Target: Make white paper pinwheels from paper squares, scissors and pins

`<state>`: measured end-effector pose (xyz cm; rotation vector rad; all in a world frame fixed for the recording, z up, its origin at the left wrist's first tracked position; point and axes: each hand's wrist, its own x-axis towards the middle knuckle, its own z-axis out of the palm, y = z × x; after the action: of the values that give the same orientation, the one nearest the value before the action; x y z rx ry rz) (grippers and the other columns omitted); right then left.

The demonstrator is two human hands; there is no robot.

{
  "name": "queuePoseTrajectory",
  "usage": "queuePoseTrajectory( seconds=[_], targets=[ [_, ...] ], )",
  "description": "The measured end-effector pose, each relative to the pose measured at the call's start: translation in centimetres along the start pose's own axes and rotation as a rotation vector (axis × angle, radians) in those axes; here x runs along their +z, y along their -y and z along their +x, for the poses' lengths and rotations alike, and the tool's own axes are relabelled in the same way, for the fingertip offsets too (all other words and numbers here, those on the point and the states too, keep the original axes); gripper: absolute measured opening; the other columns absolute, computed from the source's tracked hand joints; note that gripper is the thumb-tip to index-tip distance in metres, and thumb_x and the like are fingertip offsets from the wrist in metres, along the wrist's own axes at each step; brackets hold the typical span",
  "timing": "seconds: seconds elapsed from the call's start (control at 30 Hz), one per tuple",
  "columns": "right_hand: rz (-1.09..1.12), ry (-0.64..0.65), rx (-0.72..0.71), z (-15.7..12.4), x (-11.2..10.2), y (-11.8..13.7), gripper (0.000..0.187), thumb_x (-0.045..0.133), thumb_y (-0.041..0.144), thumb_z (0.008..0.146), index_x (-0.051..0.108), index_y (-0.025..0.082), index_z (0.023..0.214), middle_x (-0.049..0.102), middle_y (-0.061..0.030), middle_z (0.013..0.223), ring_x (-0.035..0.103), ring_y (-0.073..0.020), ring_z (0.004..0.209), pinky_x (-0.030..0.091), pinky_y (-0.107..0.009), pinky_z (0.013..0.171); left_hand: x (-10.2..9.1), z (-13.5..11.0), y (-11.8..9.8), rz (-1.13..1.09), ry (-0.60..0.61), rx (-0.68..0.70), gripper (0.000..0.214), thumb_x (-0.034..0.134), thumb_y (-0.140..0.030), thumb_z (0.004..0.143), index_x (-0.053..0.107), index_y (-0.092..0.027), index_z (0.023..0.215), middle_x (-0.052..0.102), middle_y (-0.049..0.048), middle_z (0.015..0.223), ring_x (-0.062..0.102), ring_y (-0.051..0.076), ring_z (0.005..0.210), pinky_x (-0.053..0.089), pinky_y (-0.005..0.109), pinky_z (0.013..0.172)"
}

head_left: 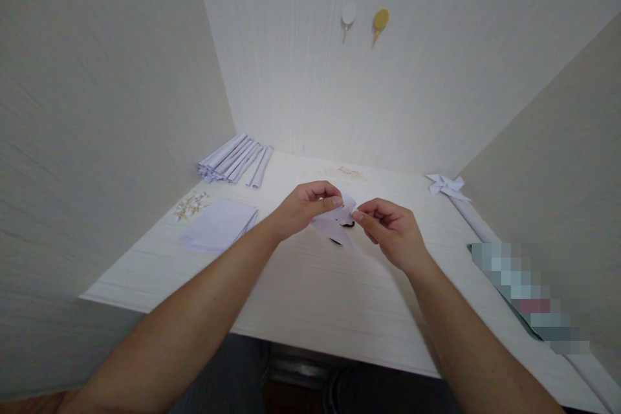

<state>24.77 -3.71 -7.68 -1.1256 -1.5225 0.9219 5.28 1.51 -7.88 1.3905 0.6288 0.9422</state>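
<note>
Above the middle of the table, a piece of white paper (334, 225) with several loose flaps hangs between my hands. My left hand (313, 206) pinches its upper left part between thumb and fingers. From the other side, the closed fingertips of my right hand (391, 229) meet the paper's right edge; whether they also hold something small is hidden. A dark object (348, 225) shows partly below the paper, too covered to name. At the far right lies a finished-looking white paper pinwheel (447, 186) on a rolled paper stick (470, 218).
Rolled paper tubes (230, 158) lie at the back left. Nearer are a small heap of white and gold pins (191, 206) and a stack of white paper (220, 225). A blurred flat item (514, 291) lies along the right wall. Two round hooks (381, 19) hang on the back wall.
</note>
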Motion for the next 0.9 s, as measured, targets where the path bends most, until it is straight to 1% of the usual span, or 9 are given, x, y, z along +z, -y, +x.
queuePoseTrajectory(
  seconds=[0.17, 0.33, 0.6, 0.8, 0.9],
  targets=[
    [-0.027, 0.046, 0.013, 0.02, -0.16, 0.26, 0.029, 0.076, 0.047, 0.078, 0.07, 0.019, 0.075, 0.054, 0.004, 0.054, 0.037, -0.0084, 0.047, 0.029, -0.024, 0.044, -0.11, 0.04, 0.08, -0.009, 0.0, -0.043, 0.026, 0.076, -0.04, 0.073, 0.067, -0.016, 0.08, 0.063, -0.0001, 0.071, 0.052, 0.01, 0.059, 0.037, 0.023, 0.057],
    [-0.026, 0.065, 0.025, 0.0, -0.16, 0.15, 0.032, 0.076, 0.051, 0.077, 0.072, 0.019, 0.078, 0.057, 0.0029, 0.058, 0.041, -0.0094, 0.049, 0.03, -0.024, 0.044, 0.04, 0.03, -0.25, -0.04, -0.002, -0.088, 0.022, 0.075, -0.036, 0.07, 0.068, -0.015, 0.077, 0.064, 0.0008, 0.068, 0.053, 0.011, 0.058, 0.037, 0.024, 0.057],
    [0.016, 0.074, 0.033, 0.05, -0.1, -0.19, 0.028, 0.076, 0.048, 0.078, 0.074, 0.02, 0.083, 0.053, 0.004, 0.056, 0.043, -0.01, 0.048, 0.03, -0.025, 0.044, 0.24, -0.2, -0.66, -0.087, 0.01, -0.093, 0.019, 0.074, -0.033, 0.069, 0.069, -0.016, 0.076, 0.065, 0.0009, 0.069, 0.055, 0.012, 0.06, 0.037, 0.025, 0.058],
    [0.021, 0.061, 0.01, 0.11, -0.2, -0.52, 0.025, 0.077, 0.045, 0.079, 0.075, 0.02, 0.083, 0.056, 0.0033, 0.057, 0.044, -0.0101, 0.048, 0.03, -0.025, 0.045, 0.44, -0.31, -0.62, -0.042, 0.0, -0.049, 0.019, 0.074, -0.033, 0.07, 0.068, -0.016, 0.076, 0.064, 0.0004, 0.069, 0.053, 0.011, 0.06, 0.037, 0.025, 0.058],
    [0.035, 0.06, 0.006, 0.21, -0.22, -0.6, 0.025, 0.077, 0.044, 0.079, 0.074, 0.02, 0.082, 0.056, 0.0037, 0.056, 0.045, -0.0103, 0.048, 0.031, -0.025, 0.045, 0.59, -0.27, -0.45, -0.025, -0.022, 0.028, 0.022, 0.076, -0.034, 0.072, 0.066, -0.016, 0.081, 0.064, 0.0004, 0.075, 0.055, 0.011, 0.065, 0.04, 0.025, 0.061]
  ],
)
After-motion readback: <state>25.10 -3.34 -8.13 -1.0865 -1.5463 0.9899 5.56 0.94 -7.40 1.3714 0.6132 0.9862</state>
